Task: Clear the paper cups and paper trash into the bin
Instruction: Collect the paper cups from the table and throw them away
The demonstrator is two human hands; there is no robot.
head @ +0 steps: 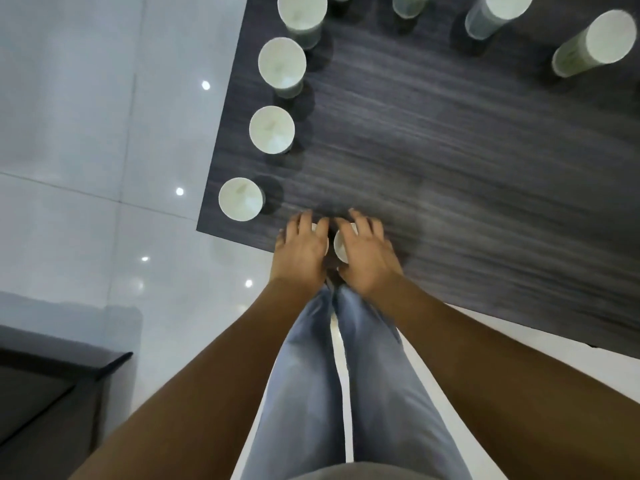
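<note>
Covering most of two white paper cups [340, 244] at the bench [450, 188] edge, the left hand [300, 249] and right hand [366, 258] hid their sides. Each grip curled over a cup's rim; whether it clamped was unclear. Beyond the left hand stood more white cups [240, 199], motion-blurred.

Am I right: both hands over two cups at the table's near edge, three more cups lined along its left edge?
Not quite. The head view shows four cups along the table left edge, not three. Left hand and right hand each cover a cup at the near edge.
</note>
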